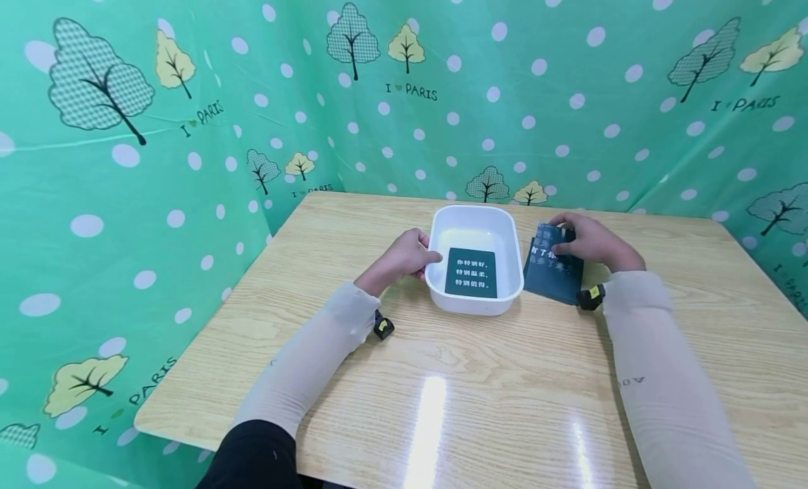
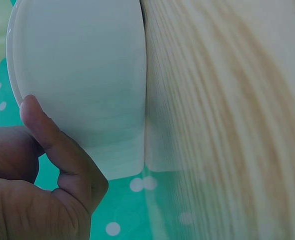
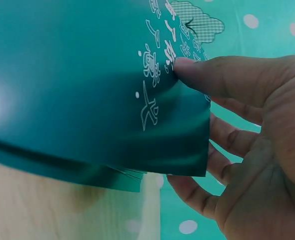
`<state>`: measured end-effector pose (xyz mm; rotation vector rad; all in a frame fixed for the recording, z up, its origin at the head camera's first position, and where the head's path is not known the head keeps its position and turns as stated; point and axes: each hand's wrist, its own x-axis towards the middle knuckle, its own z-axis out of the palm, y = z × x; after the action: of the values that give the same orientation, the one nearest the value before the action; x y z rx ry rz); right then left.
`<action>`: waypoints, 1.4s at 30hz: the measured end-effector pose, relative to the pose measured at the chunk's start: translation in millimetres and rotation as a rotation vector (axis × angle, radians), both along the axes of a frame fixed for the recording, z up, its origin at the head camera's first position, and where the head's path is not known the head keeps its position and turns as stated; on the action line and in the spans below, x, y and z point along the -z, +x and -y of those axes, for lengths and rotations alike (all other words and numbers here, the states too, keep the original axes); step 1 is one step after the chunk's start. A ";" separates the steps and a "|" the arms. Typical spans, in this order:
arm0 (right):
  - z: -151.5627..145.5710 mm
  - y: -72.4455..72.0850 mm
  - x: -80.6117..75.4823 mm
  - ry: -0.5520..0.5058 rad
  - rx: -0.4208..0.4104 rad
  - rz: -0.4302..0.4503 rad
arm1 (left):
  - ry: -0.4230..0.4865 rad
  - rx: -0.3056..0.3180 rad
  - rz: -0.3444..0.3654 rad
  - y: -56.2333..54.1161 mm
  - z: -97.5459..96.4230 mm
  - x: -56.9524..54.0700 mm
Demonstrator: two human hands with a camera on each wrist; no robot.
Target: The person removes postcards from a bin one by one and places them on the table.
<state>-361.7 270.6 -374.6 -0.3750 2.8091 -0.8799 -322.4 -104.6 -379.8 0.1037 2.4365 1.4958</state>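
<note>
A white plastic basin [image 1: 475, 306] stands on the wooden table, with a dark green card [image 1: 471, 273] printed in white characters lying inside it. My left hand [image 1: 406, 256] grips the basin's left side, the thumb on the rim, as the left wrist view also shows. To the right of the basin lies a small stack of dark green cards [image 1: 552, 284]. My right hand [image 1: 593, 242] pinches the top card [image 3: 87, 75] by its far edge, thumb on the printed face and fingers behind. That card's edge is raised off the cards [image 3: 77, 174] below it.
The light wooden table [image 1: 505, 391] carries the basin and cards. A green dotted cloth [image 1: 442, 145] with printed trees hangs behind and along the left. Black wrist devices [image 1: 383, 325] sit at both cuffs, the right one beside the stack.
</note>
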 end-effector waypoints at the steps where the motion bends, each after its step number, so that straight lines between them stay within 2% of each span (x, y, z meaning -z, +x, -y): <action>1: 0.9 -0.2 0.5 0.009 -0.002 0.000 | 0.002 0.000 0.001 -0.2 0.3 -0.1; 11: 3.7 -1.8 9.1 0.114 -0.043 0.031 | -0.005 -0.004 0.000 -0.2 0.6 -0.1; 20: 3.9 -1.9 12.4 0.117 -0.037 0.036 | -0.021 -0.014 -0.010 0.0 -0.5 2.2; 26: 11.6 -1.6 4.1 0.059 -0.040 -0.064 | -0.029 -0.020 -0.012 0.2 -1.1 1.9; 33: 33.6 5.2 -16.6 0.023 -0.052 -0.173 | -0.037 -0.019 -0.014 0.6 -1.2 1.2; 42: 64.9 15.6 -33.3 0.001 -0.162 -0.302 | -0.049 -0.023 -0.017 1.1 -1.5 1.6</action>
<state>-346.1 205.7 -341.3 -0.7838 2.9910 -0.8491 -321.2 -103.1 -381.4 0.0789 2.4937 1.4490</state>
